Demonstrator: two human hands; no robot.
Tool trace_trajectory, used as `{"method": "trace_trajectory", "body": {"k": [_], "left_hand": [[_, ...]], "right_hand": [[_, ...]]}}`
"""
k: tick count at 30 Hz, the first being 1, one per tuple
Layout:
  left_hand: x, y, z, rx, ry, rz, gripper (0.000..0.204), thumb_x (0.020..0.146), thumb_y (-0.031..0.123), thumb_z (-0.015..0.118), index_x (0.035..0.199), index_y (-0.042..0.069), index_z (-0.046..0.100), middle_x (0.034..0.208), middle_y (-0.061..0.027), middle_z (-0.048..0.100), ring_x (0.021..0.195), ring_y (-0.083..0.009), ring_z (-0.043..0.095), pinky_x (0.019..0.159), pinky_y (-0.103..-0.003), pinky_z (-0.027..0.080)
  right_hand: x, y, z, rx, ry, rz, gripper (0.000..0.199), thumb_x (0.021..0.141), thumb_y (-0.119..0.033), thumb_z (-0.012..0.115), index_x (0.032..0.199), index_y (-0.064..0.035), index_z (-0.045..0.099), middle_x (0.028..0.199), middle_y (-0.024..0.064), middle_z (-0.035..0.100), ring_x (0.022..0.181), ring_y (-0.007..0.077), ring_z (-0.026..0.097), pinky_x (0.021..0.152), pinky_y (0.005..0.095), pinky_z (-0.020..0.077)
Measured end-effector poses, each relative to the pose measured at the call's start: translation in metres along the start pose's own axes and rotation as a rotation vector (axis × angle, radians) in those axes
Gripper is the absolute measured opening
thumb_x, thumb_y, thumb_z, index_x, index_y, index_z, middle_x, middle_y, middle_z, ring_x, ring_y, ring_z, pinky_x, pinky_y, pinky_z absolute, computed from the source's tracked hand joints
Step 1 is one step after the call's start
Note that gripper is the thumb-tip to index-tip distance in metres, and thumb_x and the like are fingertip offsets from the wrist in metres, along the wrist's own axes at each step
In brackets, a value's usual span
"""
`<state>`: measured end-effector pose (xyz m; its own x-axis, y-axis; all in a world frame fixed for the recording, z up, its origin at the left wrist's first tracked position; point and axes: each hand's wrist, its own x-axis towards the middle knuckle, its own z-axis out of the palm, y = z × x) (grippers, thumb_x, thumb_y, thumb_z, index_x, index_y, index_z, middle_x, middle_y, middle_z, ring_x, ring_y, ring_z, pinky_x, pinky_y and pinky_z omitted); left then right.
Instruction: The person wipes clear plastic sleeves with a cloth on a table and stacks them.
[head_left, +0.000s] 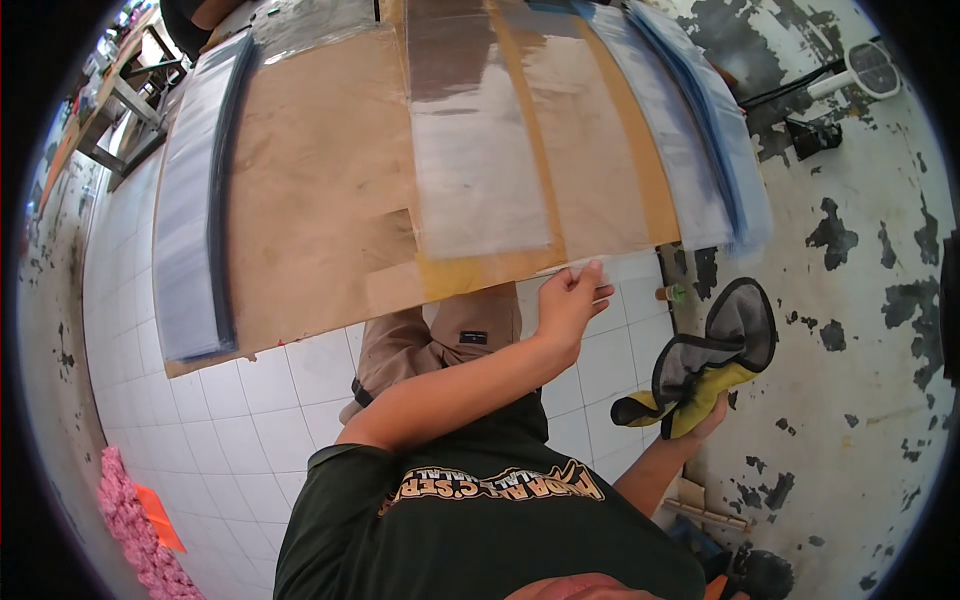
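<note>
My left hand [570, 310] is at the near edge of a brown board-topped table [320, 170], thumb and fingers closed on the near edge of a clear plastic sheet [595, 170]. Another clear plastic sheet [480, 170] lies flat to its left, with orange-brown strips showing beside and between them. Out to the right and off the table, my right hand [703, 418] grips a cloth [715, 350], grey on one face and yellow on the other, with black edging. The cloth hangs folded and twisted above the hand.
Stacks of bluish clear plastic sheets lie along the table's left side [190, 210] and right side [690, 130]. A peeling wall [850, 350] stands close on the right. White floor tiles [240, 430] show below. A person [195, 20] is at the far left, near a bench [130, 110].
</note>
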<state>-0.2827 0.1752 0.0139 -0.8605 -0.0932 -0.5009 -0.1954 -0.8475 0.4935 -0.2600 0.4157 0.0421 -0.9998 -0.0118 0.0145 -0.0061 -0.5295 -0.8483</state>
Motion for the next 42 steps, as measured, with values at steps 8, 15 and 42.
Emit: {"method": "trace_trajectory", "body": {"k": [8,15,42], "left_hand": [[-0.005,-0.012,0.063,-0.241,0.13,0.287,0.028,0.093,0.016,0.063,0.111,0.004,0.044,0.105,-0.0107,0.061,0.099,-0.0197,0.063,0.088,-0.033,0.052],[0.0,-0.009,0.05,0.078,-0.027,0.447,0.04,0.092,0.007,0.06,0.124,0.004,0.035,0.107,-0.0126,0.057,0.098,-0.0228,0.064,0.081,-0.033,0.054],[-0.075,0.059,0.011,0.173,-0.162,0.429,0.055,0.098,-0.002,0.035,0.151,0.006,0.023,0.145,-0.0219,0.038,0.11,-0.0335,0.062,0.09,-0.029,0.054]], "right_hand": [[-0.001,0.007,-0.017,-0.082,0.429,-0.08,0.037,0.096,-0.036,0.04,0.097,-0.0019,0.053,0.077,0.0127,0.056,0.053,0.0238,0.051,0.045,0.034,0.041],[-0.003,0.009,-0.014,0.054,0.52,-0.065,0.035,0.094,-0.034,0.041,0.083,-0.0032,0.052,0.064,0.0107,0.05,0.037,0.0162,0.037,0.033,0.0274,0.0283],[0.013,0.031,-0.007,0.468,-0.473,-0.031,0.046,0.096,-0.028,0.039,0.131,0.001,0.047,0.098,0.0161,0.06,0.039,0.0196,0.05,0.033,0.0312,0.0431]]}}
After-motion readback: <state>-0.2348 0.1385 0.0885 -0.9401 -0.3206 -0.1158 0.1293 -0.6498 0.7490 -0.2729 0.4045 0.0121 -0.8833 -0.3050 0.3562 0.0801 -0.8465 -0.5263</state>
